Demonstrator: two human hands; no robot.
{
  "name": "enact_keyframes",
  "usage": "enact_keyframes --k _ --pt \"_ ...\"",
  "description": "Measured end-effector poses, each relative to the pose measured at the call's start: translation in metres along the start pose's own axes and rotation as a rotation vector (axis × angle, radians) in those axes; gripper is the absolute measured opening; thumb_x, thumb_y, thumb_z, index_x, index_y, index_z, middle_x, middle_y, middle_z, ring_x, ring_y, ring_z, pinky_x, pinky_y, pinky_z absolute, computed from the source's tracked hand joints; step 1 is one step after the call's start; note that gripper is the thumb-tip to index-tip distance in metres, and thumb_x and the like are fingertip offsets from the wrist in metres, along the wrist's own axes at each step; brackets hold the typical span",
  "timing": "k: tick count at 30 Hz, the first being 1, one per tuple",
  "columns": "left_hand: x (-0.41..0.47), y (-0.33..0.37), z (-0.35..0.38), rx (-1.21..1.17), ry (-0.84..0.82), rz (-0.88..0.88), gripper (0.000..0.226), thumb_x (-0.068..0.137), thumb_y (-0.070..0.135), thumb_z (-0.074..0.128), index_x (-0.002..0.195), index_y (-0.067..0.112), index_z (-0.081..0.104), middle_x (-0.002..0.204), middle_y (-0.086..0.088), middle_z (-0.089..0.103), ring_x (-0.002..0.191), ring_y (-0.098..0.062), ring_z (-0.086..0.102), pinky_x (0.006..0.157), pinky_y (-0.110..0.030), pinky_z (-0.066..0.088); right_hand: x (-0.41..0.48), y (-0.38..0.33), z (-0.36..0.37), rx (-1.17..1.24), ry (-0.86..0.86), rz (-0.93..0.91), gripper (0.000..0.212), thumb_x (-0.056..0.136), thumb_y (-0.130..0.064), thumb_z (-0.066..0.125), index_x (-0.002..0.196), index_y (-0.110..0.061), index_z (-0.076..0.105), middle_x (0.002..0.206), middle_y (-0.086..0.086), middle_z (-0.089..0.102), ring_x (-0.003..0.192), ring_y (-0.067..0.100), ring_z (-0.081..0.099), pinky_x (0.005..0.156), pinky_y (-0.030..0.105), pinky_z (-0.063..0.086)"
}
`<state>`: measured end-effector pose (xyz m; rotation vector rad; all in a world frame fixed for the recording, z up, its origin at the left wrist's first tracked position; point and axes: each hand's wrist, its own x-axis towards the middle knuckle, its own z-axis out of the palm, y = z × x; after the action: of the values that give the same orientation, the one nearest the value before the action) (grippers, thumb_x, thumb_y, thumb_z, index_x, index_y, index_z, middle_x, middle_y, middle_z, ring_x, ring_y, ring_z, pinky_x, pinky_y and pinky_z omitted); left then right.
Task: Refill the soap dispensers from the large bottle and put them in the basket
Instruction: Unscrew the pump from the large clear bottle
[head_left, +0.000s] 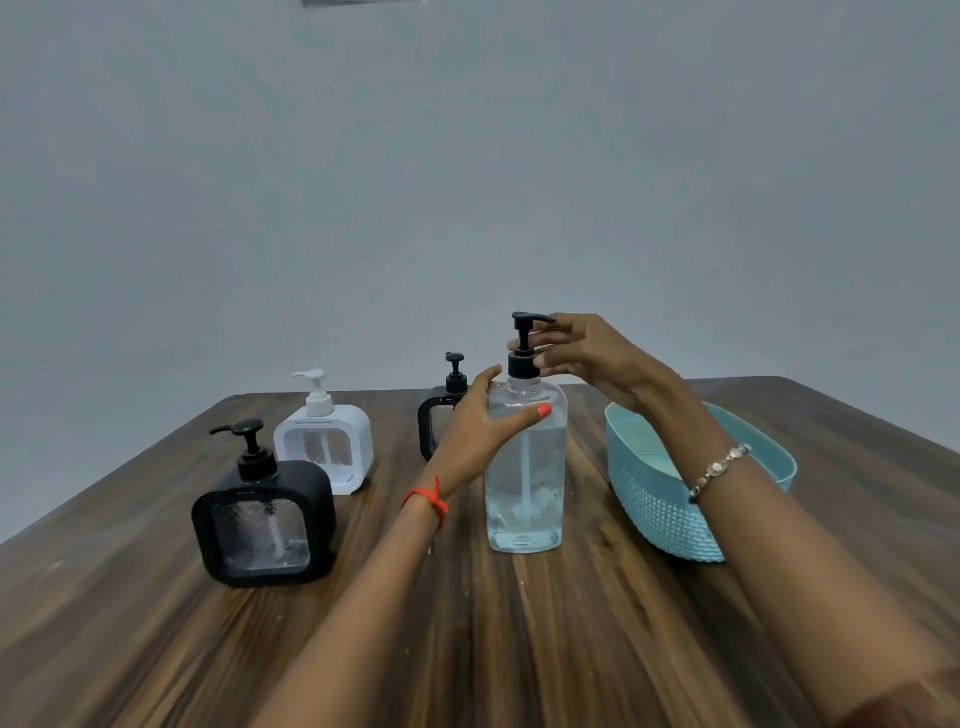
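A tall clear large bottle (525, 483) with a black pump stands upright mid-table, mostly full of clear liquid. My left hand (475, 431) wraps around its shoulder. My right hand (587, 353) pinches the bottle's black pump collar (522, 364) from the right. Three square dispensers stand on the table: a black dispenser (264, 525) near left, a white dispenser (324, 447) behind it, and a second black dispenser (436, 415) partly hidden behind my left hand. A teal basket (660, 499) sits to the right, under my right forearm.
The wooden table (467, 649) runs to a far edge just behind the dispensers and basket, with a plain grey wall beyond. Its left edge slopes down past the near black dispenser.
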<state>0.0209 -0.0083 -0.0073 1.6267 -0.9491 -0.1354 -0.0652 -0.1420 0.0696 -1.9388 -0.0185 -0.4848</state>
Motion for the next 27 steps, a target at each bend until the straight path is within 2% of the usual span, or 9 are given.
enact_keyframes --k 4,6,9,12,15,18,20,22,27 --pt "0.002 -0.002 0.000 -0.030 0.002 0.011 0.081 0.070 0.045 0.074 0.138 0.018 0.038 0.131 -0.003 0.055 0.113 -0.014 0.058 0.094 -0.028 0.049 0.000 0.002 0.013 -0.438 0.115 -0.015 0.035 0.070 -0.033 0.078 0.086 -0.003 0.070 0.086 0.022 0.066 0.070 0.016 0.055 0.068 0.032 0.043" --pt "0.002 -0.001 0.000 -0.028 0.003 0.015 0.079 0.073 0.043 0.073 0.138 0.018 0.037 0.132 -0.002 0.053 0.114 -0.015 0.056 0.092 -0.025 0.048 0.003 -0.001 0.011 -0.431 0.110 -0.035 0.026 0.071 -0.022 0.078 0.081 0.001 0.070 0.075 0.020 0.066 0.066 0.018 0.054 0.066 0.032 0.040" --pt "0.001 -0.001 0.001 -0.028 0.013 0.013 0.076 0.074 0.040 0.073 0.138 0.018 0.038 0.132 -0.001 0.052 0.116 -0.015 0.055 0.095 -0.027 0.047 0.003 -0.007 0.001 -0.289 0.040 0.013 0.032 0.069 0.000 0.069 0.100 -0.006 0.068 0.098 0.016 0.070 0.090 0.023 0.063 0.078 0.034 0.047" --pt "0.000 0.000 0.002 -0.051 0.021 0.011 0.071 0.075 0.036 0.073 0.135 0.017 0.040 0.128 -0.002 0.055 0.112 -0.015 0.058 0.094 -0.028 0.049 0.003 -0.004 0.009 -0.330 0.029 0.016 0.031 0.074 -0.014 0.072 0.102 -0.001 0.065 0.102 0.020 0.067 0.082 0.018 0.060 0.072 0.032 0.042" --pt "0.000 0.000 0.003 -0.070 0.024 0.018 0.067 0.077 0.033 0.072 0.134 0.016 0.041 0.126 -0.003 0.057 0.107 -0.011 0.059 0.083 -0.018 0.050 0.003 -0.001 0.019 -0.524 0.108 -0.027 0.058 0.068 -0.035 0.079 0.087 0.016 0.061 0.087 0.035 0.059 0.066 0.019 0.043 0.061 0.029 0.030" --pt "0.000 0.000 0.004 -0.050 0.026 0.017 0.073 0.076 0.036 0.072 0.137 0.017 0.037 0.130 -0.001 0.052 0.113 -0.014 0.055 0.090 -0.021 0.047 0.006 -0.007 0.012 -0.440 0.075 0.003 0.039 0.069 -0.018 0.079 0.080 0.016 0.062 0.069 0.020 0.051 0.064 0.019 0.039 0.056 0.027 0.028" --pt "-0.001 0.000 0.003 -0.052 0.024 0.010 0.074 0.076 0.037 0.071 0.138 0.019 0.036 0.132 -0.001 0.050 0.115 -0.016 0.053 0.092 -0.024 0.045 0.006 -0.011 0.009 -0.363 0.024 0.049 0.020 0.071 -0.003 0.074 0.089 0.005 0.070 0.080 0.013 0.064 0.073 0.016 0.052 0.065 0.026 0.039" --pt "-0.001 0.000 0.003 -0.052 0.024 0.007 0.074 0.076 0.037 0.071 0.138 0.019 0.035 0.133 -0.002 0.049 0.114 -0.015 0.053 0.092 -0.025 0.046 0.007 -0.010 0.005 -0.275 -0.015 0.072 0.024 0.072 0.005 0.069 0.092 -0.009 0.072 0.089 0.007 0.071 0.089 0.019 0.061 0.083 0.036 0.046" --pt "0.001 -0.003 0.004 -0.074 0.038 0.009 0.075 0.074 0.039 0.074 0.137 0.020 0.038 0.132 -0.002 0.052 0.115 -0.016 0.055 0.094 -0.027 0.048 0.006 0.001 -0.005 0.002 -0.143 0.092 0.031 0.080 0.007 0.059 0.106 -0.010 0.066 0.109 0.010 0.069 0.112 0.027 0.060 0.105 0.049 0.035"
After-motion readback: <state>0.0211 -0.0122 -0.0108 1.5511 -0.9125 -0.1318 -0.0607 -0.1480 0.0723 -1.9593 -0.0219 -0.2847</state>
